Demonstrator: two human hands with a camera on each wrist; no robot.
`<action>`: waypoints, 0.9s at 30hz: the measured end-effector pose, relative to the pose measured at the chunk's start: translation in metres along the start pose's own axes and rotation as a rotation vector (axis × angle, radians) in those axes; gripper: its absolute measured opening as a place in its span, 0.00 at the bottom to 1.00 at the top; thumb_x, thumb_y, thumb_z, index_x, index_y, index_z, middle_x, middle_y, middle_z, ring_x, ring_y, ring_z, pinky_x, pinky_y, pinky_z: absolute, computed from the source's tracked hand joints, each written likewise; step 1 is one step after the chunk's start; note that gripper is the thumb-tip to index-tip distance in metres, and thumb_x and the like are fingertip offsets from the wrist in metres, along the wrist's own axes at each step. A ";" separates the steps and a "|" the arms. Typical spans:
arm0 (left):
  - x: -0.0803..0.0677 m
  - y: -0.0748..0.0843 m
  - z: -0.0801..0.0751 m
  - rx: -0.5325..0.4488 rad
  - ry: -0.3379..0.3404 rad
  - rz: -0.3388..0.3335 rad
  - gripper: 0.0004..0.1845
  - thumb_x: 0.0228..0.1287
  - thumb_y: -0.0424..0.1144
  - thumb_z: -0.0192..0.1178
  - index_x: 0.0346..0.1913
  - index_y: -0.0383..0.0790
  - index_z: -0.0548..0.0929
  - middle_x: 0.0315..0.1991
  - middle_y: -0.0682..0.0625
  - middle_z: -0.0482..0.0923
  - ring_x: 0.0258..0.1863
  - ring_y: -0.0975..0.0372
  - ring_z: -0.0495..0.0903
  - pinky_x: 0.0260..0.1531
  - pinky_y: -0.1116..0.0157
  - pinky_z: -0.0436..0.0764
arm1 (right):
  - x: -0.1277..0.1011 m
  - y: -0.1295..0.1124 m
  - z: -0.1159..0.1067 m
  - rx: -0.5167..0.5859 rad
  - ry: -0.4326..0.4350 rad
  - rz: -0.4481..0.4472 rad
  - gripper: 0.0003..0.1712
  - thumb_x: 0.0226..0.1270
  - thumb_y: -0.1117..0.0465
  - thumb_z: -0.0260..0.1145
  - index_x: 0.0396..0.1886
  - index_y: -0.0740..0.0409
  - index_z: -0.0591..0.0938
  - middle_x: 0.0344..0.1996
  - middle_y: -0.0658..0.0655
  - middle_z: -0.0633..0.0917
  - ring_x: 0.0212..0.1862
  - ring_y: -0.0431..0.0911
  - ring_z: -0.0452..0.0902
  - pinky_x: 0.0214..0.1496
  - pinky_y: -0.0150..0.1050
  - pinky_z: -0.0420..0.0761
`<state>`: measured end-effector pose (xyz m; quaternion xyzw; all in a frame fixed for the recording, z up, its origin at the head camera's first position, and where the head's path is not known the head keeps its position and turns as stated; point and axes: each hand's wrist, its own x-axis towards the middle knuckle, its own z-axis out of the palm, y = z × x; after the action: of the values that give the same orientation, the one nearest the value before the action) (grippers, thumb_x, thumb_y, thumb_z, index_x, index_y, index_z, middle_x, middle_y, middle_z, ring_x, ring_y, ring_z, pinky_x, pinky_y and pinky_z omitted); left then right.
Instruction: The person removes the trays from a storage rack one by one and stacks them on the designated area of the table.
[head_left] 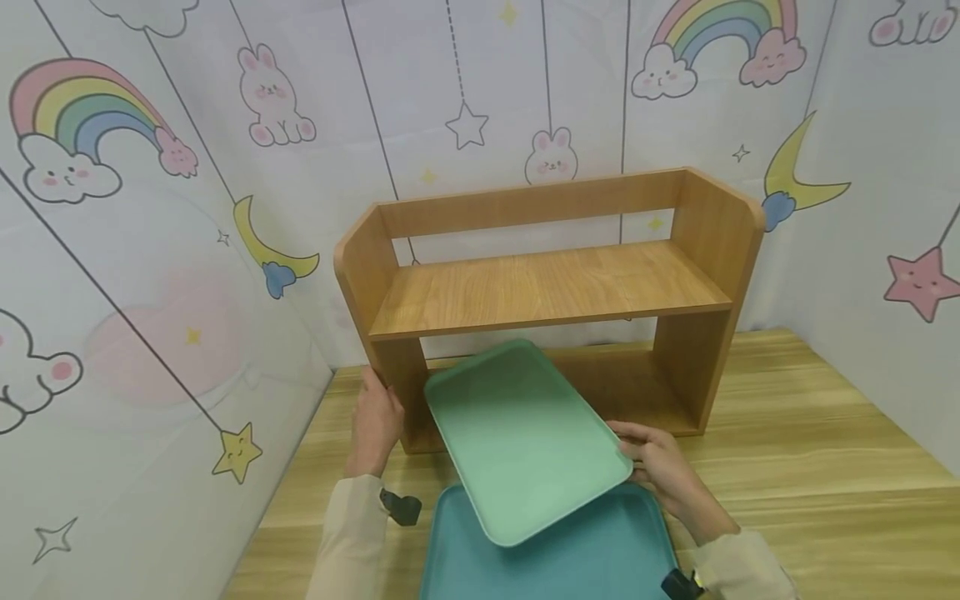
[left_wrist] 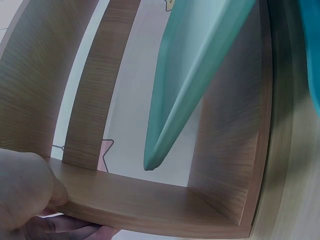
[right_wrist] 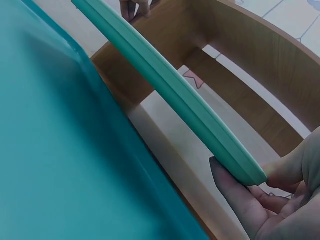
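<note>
A light green tray [head_left: 517, 437] is tilted, its far end poking under the shelf board of a wooden shelf unit [head_left: 547, 287]. My right hand [head_left: 656, 462] grips the tray's near right corner; in the right wrist view the fingers [right_wrist: 240, 200] curl under the tray's rim [right_wrist: 170, 85]. My left hand [head_left: 375, 417] holds the shelf unit's left side panel [left_wrist: 150, 205], thumb [left_wrist: 30, 185] on its edge. Under the lifted tray a darker teal tray [head_left: 555, 550] lies flat on the table. The left wrist view shows the green tray's edge [left_wrist: 190, 85] inside the shelf unit's lower bay.
The wooden table [head_left: 810, 467] runs to walls on the left, back and right, papered with rainbows, rabbits and stars. The shelf unit stands against the back wall. Bare tabletop shows right of the unit.
</note>
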<state>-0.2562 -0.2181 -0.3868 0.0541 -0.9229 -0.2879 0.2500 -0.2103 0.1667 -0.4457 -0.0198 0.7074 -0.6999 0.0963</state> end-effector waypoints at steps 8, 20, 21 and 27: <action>0.000 0.000 0.000 0.001 -0.009 -0.012 0.14 0.70 0.31 0.44 0.54 0.27 0.61 0.45 0.26 0.75 0.42 0.36 0.79 0.37 0.44 0.77 | -0.002 0.003 -0.003 0.002 0.000 0.002 0.25 0.72 0.67 0.48 0.68 0.67 0.66 0.57 0.64 0.76 0.45 0.45 0.82 0.42 0.39 0.82; 0.000 0.000 0.000 -0.004 -0.019 -0.028 0.15 0.70 0.31 0.43 0.55 0.27 0.61 0.48 0.26 0.75 0.44 0.36 0.79 0.40 0.44 0.78 | -0.003 0.004 -0.009 -0.034 0.023 -0.012 0.23 0.72 0.66 0.50 0.65 0.66 0.70 0.59 0.63 0.77 0.44 0.43 0.82 0.42 0.40 0.82; 0.000 0.000 0.000 -0.005 -0.016 -0.025 0.15 0.70 0.31 0.43 0.55 0.27 0.61 0.48 0.26 0.75 0.44 0.36 0.79 0.40 0.44 0.78 | -0.004 0.004 -0.010 -0.039 0.025 -0.013 0.23 0.72 0.66 0.50 0.65 0.66 0.71 0.59 0.63 0.77 0.44 0.43 0.82 0.42 0.40 0.82; -0.002 0.001 0.001 -0.001 0.037 0.013 0.13 0.67 0.28 0.44 0.52 0.26 0.61 0.44 0.26 0.75 0.41 0.35 0.79 0.37 0.43 0.77 | -0.005 0.003 -0.013 -0.060 0.027 -0.012 0.22 0.73 0.64 0.50 0.64 0.65 0.72 0.60 0.64 0.76 0.45 0.42 0.81 0.42 0.40 0.81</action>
<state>-0.2551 -0.2166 -0.3873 0.0535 -0.9183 -0.2857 0.2688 -0.2068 0.1810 -0.4483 -0.0175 0.7291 -0.6792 0.0818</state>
